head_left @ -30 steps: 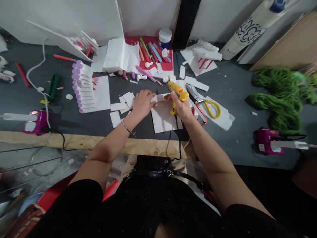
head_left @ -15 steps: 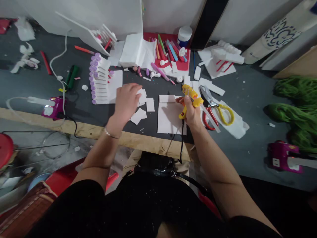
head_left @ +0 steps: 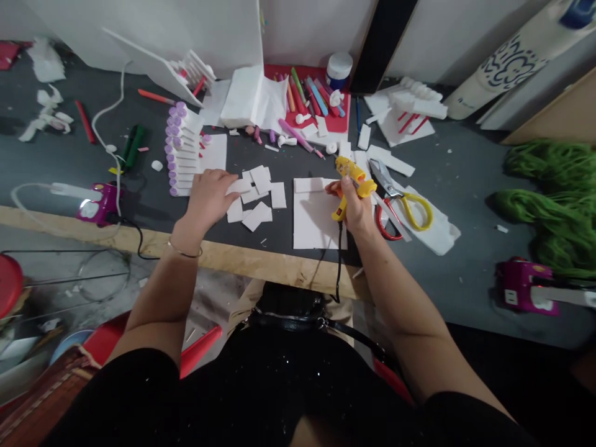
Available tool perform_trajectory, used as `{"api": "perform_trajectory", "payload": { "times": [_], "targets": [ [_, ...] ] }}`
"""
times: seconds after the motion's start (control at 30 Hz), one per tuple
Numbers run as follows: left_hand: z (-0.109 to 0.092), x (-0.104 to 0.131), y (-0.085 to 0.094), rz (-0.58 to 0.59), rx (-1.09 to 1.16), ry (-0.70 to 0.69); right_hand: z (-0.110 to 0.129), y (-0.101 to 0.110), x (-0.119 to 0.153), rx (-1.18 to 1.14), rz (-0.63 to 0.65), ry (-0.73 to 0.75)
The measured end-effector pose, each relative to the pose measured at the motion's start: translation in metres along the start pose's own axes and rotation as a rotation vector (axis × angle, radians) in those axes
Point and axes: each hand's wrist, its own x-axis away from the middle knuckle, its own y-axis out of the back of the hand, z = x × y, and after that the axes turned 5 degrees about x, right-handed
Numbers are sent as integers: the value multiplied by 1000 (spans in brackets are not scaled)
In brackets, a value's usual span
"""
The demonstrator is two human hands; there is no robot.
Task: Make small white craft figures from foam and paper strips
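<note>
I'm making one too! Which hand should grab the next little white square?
Probably the left hand: it already touches the white foam squares, while the right hand is busy holding the yellow glue gun.

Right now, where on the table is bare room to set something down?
Bare grey table lies between the scissors and the green yarn. Crowded: white foam pieces by the left hand, markers behind.
</note>
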Motion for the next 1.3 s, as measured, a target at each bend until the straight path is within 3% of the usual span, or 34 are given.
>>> {"api": "perform_trajectory", "payload": {
  "times": [0.07,0.1,0.27,0.37,0.47,0.73,1.07,1.17,1.3],
  "targets": [
    [-15,-3,0,-116,43,7,1,0,-1,10,12,-5],
    [-28,-7,-2,-116,64,-8,2,0,-1,14,13,-6],
    [-101,-41,-23,123,84,-146,4,-1,0,-3,-17,17],
    [-123,-60,-34,233,53,-137,2,-1,-1,-7,-24,41],
    [-120,-67,-42,278,81,-141,-1,0,-3,-26,-7,60],
    [-97,-64,-68,104,284,-155,11,7,7,105,115,87],
    [-104,-58,-58,97,350,-33,10,3,21,233,138,92],
    [-106,-58,-58,32,496,-3,14,4,23,176,177,74],
    [-112,-58,-58,-37,874,140,17,4,27,89,168,49]
  ]
}}
